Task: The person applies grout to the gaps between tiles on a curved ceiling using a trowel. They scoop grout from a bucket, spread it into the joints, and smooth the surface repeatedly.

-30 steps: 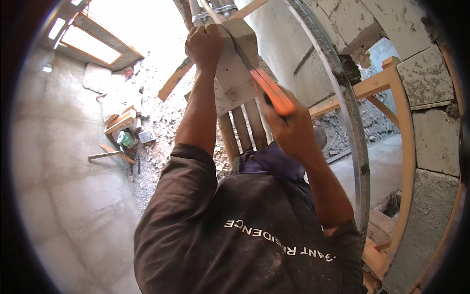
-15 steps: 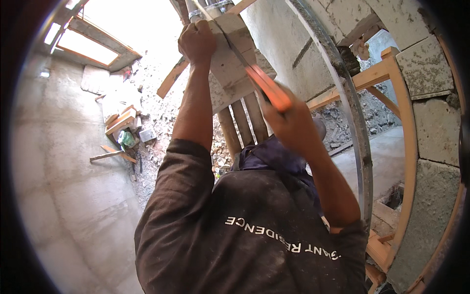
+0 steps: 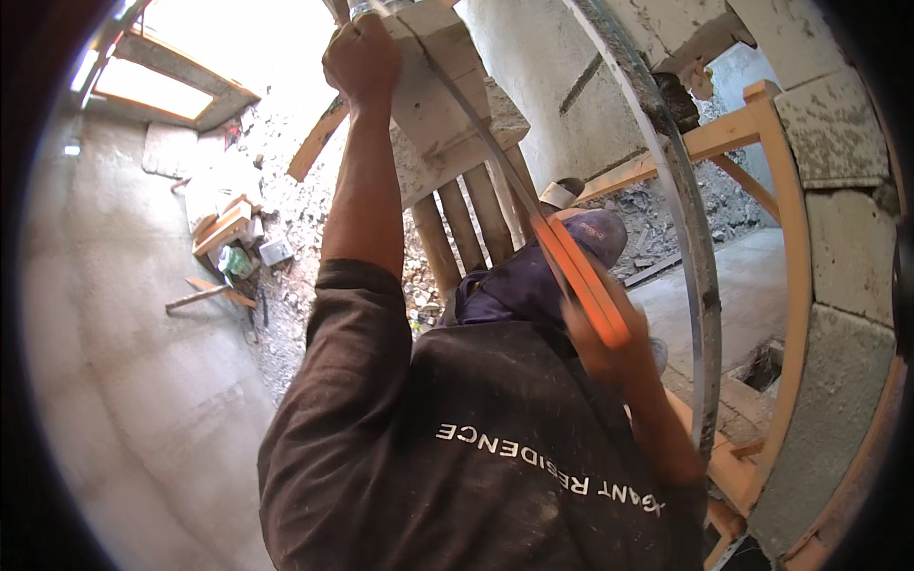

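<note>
"Where was the saw (image 3: 575,272)?"
"Its blade lay across the pale block (image 3: 428,107); the right hand (image 3: 607,344) had its fingers wrapped around the handle."
"And the left hand (image 3: 364,59)?"
"Fingers curled at the block's left edge; whether gripping, I could not tell. If the block rocked, the blade might jump toward them."

Grn bag (image 3: 235,262) nr wood scraps (image 3: 225,228), L; gry bar (image 3: 690,228), timber frame (image 3: 795,266) & blk wall (image 3: 850,255), R.

The right hand (image 3: 609,358) is blurred, and the top edge crops the saw (image 3: 514,178).
</note>
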Tool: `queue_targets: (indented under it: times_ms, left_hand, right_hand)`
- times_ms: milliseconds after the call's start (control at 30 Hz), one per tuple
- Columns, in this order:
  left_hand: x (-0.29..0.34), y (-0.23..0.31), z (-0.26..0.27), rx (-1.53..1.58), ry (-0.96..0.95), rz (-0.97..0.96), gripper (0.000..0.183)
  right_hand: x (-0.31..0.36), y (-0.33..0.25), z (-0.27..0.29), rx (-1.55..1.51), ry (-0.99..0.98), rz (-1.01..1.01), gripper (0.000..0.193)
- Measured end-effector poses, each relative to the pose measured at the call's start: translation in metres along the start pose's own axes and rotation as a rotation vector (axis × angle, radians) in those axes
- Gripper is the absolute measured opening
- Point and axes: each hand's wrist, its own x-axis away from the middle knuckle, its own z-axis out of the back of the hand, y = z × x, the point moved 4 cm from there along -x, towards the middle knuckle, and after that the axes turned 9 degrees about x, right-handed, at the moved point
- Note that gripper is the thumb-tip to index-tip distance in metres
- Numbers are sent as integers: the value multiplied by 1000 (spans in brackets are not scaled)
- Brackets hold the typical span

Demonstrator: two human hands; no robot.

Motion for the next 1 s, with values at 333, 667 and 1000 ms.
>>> queue_targets:
  times_ms: [333,667,1000]
  left_hand:
    - [16,16,9,124,62,-105,37]
    - [9,13,8,38,-14,-140,38]
    - [20,21,18,91,-33,-109,35]
  right_hand:
    - [-70,3,-24,-176,-59,-72,37]
    - [-92,-5,-16,-276,-37,-141,19]
    - [-53,2,-28,-165,-18,-137,43]
